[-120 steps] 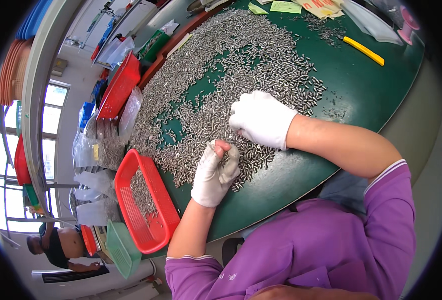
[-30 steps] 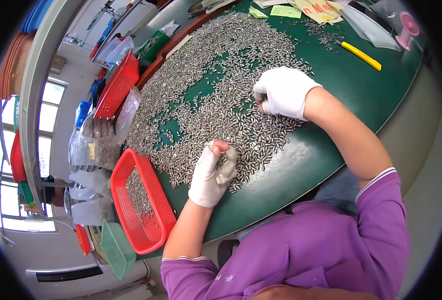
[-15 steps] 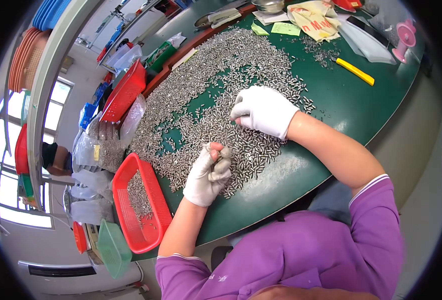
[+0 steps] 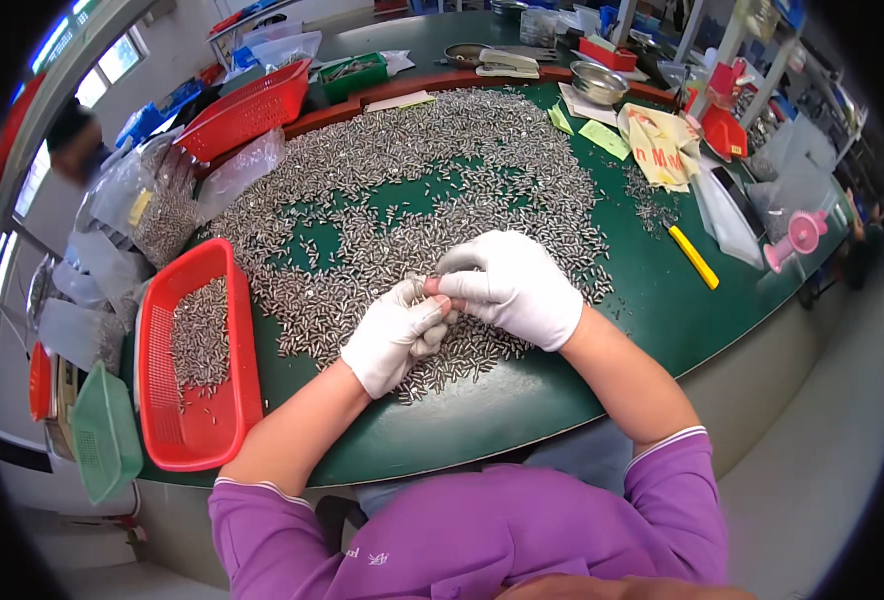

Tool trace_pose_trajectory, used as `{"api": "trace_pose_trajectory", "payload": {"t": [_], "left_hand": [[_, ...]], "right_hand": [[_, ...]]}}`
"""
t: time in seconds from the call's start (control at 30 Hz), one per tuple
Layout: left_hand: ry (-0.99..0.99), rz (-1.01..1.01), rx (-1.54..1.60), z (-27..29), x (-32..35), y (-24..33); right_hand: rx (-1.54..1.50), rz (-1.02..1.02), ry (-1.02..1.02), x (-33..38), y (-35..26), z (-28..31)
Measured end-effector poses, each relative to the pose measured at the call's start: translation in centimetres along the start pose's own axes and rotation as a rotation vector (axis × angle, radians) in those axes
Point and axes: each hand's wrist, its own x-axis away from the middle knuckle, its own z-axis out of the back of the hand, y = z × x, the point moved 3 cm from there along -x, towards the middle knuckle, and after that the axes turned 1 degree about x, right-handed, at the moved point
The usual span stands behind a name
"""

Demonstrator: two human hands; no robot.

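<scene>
A broad spread of small, shiny metal pins covers much of the green table. Over its near part my two hands meet, both in white gloves with bare fingertips. My left hand is curled closed, thumb pressed to the fingers. Against it, my right hand pinches with thumb and forefinger. Whatever lies between the fingertips is too small and covered to make out. To the left of my left forearm stands a red perforated basket with a heap of the same metal pieces inside.
A green basket sits beside the red one, near filled plastic bags. On the right lie a yellow-handled cutter, a pink stand and a cloth bag. Metal bowls line the back. A person is at far left.
My right hand has come over to my left, and their fingertips now meet. The whole view has turned and shifted, showing more of the table's back.
</scene>
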Motion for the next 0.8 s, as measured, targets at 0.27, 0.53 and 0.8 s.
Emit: {"api": "trace_pose_trajectory", "payload": {"t": [0.27,0.53,0.8], "left_hand": [[0.035,0.007,0.153,0.5,-0.2,-0.5],[0.007,0.010,0.186,1.0,-0.7,-0.9],[0.004,-0.004,0.187,0.8,-0.6,-0.6]], "right_hand": [[0.168,-0.461,-0.188,2.6,3.3,-1.0],[0.259,-0.506,-0.237,2.6,3.4,-1.9],[0.064,-0.566,-0.308,2.1,3.0,-1.4]]}}
